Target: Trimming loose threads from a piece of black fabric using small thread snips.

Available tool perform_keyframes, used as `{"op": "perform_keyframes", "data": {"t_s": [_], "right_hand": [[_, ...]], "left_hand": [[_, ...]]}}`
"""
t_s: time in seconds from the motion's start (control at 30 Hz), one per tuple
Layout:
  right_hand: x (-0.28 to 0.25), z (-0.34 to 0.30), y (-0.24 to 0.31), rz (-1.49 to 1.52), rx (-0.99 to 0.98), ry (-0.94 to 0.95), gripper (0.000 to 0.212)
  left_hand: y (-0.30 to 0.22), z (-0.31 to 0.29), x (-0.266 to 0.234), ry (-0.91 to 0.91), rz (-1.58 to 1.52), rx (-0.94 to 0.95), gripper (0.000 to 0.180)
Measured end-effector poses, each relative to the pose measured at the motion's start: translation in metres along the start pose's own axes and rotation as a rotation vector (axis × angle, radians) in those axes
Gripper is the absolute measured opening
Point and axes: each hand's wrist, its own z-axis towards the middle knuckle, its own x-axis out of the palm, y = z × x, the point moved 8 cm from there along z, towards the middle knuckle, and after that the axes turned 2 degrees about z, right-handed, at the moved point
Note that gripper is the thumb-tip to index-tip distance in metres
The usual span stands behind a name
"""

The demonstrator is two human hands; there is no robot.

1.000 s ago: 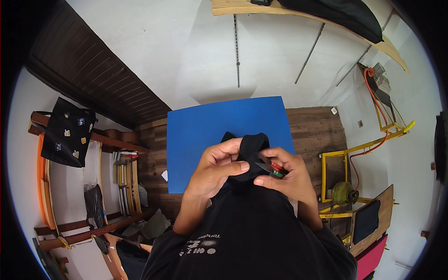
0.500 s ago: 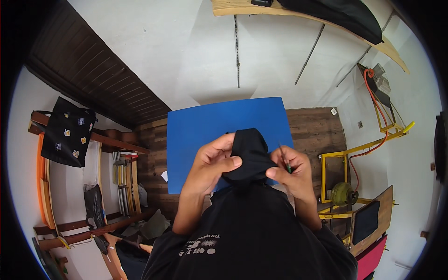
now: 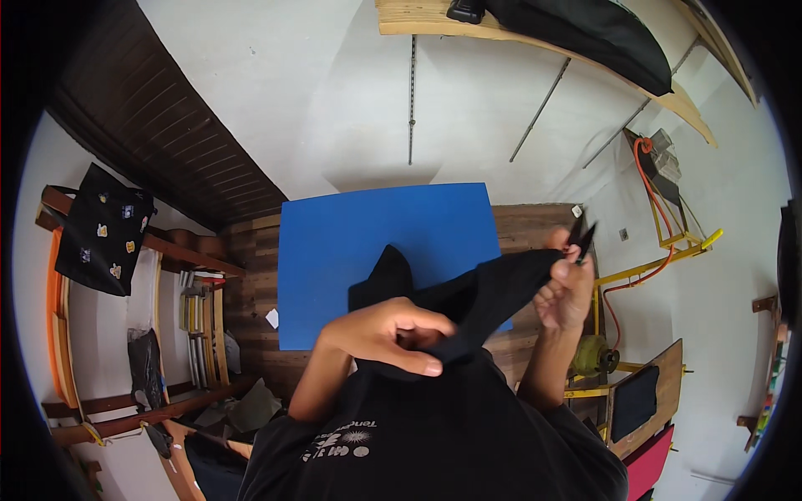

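A piece of black fabric (image 3: 493,292) is stretched between my hands over the blue tabletop (image 3: 334,242). My left hand (image 3: 388,334) grips it near my chest, thumb and fingers closed on a fold; part of the cloth stands up in a peak behind that hand. Farther out to the right, my right hand (image 3: 568,288) pinches the fabric's other end. A small pair of dark, pointed thread snips (image 3: 588,242) is also tucked in that hand, its tips pointing away from me. The lower part of the snips is hidden by my fingers.
At the right stands a yellow metal frame (image 3: 618,271) with a greenish motor (image 3: 593,357) and an orange hose (image 3: 660,200). Left are shelves with a black printed bag (image 3: 104,230). A wooden wall shelf (image 3: 418,21) holds black material.
My right hand has moved out to the right and up, drawing the bunched fabric into a long stretch. The left hand has shifted nearer my chest. The snips now point up.
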Motion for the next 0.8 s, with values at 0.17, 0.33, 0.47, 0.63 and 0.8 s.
{"op": "perform_keyframes", "data": {"t_s": [0.17, 0.33, 0.47, 0.63, 0.8], "right_hand": [[0.029, 0.003, -0.013, -0.047, 0.044, 0.171, 0.017], [0.027, 0.012, -0.010, -0.228, -0.024, 0.123, 0.016], [0.032, 0.010, 0.004, -0.900, -0.492, -0.039, 0.039], [0.059, -0.024, 0.004, -1.240, -0.631, 0.174, 0.036], [0.073, -0.030, -0.011, -1.241, -0.569, 0.258, 0.032]], "left_hand": [[0.024, 0.020, 0.016, -0.234, -0.257, -0.042, 0.021], [0.001, 0.017, 0.002, -0.545, -0.297, 0.030, 0.024], [0.004, 0.004, -0.009, -0.621, -0.263, 0.017, 0.028], [0.001, -0.006, -0.014, -0.729, -0.288, -0.001, 0.026], [0.003, -0.007, -0.013, -0.690, -0.283, 0.013, 0.026]]}}
